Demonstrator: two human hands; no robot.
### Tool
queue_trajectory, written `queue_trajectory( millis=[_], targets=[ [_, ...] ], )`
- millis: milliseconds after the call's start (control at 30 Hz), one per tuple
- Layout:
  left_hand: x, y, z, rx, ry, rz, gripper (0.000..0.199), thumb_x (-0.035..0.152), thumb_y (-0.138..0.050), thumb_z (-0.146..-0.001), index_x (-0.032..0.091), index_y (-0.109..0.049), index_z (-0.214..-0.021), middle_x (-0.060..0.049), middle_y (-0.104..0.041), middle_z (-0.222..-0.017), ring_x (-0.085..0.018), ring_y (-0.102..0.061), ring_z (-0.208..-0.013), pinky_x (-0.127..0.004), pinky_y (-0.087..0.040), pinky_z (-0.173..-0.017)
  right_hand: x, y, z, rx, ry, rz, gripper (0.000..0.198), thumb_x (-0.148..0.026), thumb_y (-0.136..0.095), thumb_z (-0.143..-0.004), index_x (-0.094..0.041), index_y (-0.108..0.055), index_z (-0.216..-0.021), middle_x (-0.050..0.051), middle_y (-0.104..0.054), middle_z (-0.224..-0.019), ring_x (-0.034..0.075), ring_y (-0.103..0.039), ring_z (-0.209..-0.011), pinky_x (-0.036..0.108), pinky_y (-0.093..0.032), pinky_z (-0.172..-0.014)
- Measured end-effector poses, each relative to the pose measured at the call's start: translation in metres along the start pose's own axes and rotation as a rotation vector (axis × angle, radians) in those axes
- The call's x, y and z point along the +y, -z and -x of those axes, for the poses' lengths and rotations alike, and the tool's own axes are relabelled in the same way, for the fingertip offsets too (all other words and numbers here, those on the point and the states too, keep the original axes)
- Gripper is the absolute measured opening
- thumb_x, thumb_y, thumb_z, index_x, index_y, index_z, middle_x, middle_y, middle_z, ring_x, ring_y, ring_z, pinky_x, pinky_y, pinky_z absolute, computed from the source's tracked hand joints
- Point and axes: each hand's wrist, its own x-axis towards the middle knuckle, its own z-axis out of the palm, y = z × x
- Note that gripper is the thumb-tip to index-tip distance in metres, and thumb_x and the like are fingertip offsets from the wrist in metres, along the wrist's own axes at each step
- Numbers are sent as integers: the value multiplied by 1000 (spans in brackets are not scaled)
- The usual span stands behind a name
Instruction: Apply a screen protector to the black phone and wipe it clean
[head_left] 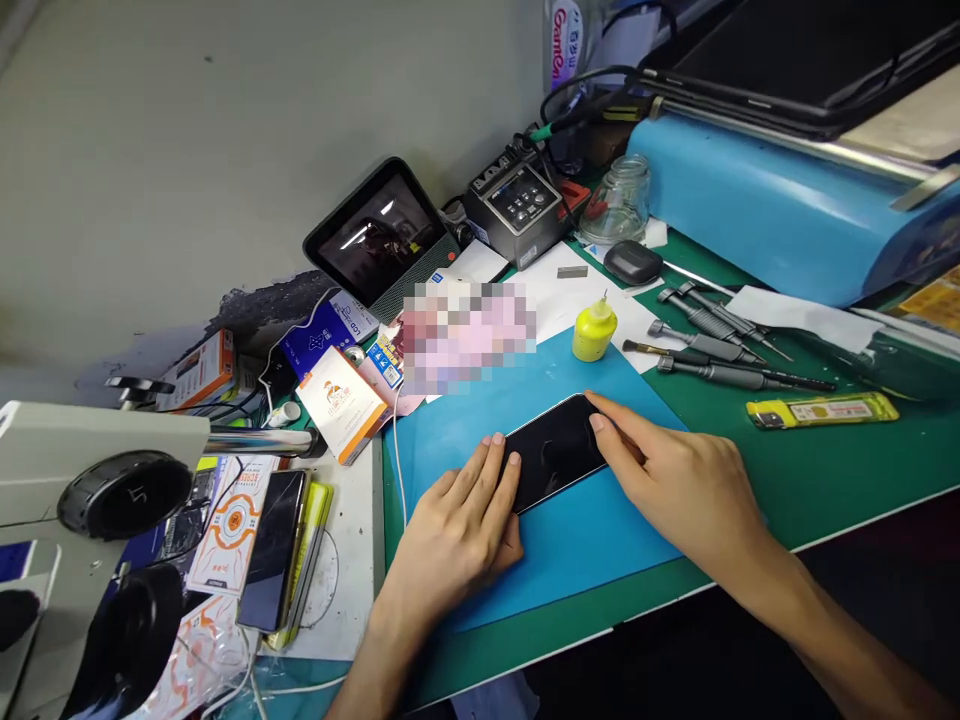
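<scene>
A black smartphone [556, 450] lies screen up on the blue mat [570, 575], tilted across it. My left hand [465, 520] holds its left end, fingertips on the glass and thumb tucked by the lower edge. At the other end my right hand [675, 480] grips the right corner between thumb and forefinger. Its remaining fingers are curled and partly hidden. A yellow bottle [595, 330] with a needle tip stands just beyond the phone, touched by neither hand.
Several screwdrivers [709, 345] and a yellow utility knife [821, 410] lie to the right. Behind are a blue machine [750, 205], a glass jar [626, 195], a grey control unit [517, 205] and a display [382, 235]. Boxes [341, 405], stacked phones [274, 550] and a microscope [97, 450] occupy the left.
</scene>
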Motion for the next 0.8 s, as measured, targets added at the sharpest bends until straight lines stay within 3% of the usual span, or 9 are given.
queue_trajectory(
  millis=[333,667,800],
  targets=[
    [5,-5,3,-28,0,-45,52,12,-51,-97,-1,-60,-147,-26,-59,-153,-33,-66,-138,-40,-66,-93,4,-5,6,50,18,-17,49,-37,-40,-118,-11,-81,-124,-2,-62,-53,15,-53,-39,33,-35,-47],
    [5,-4,3,-72,-10,-42,53,10,-48,-99,-3,-58,-149,-26,-58,-155,-34,-61,-143,-40,-65,-98,5,-5,2,80,60,-37,42,-29,-45,-117,-6,-80,-121,-6,-52,-48,11,-45,-37,32,-31,-46],
    [7,-3,3,-71,-3,-34,51,9,-47,-100,-2,-59,-148,-27,-58,-155,-35,-62,-143,-40,-64,-98,6,-6,3,80,61,-22,40,-30,-47,-117,-8,-80,-122,-5,-58,-51,11,-48,-39,33,-33,-49]
  ],
)
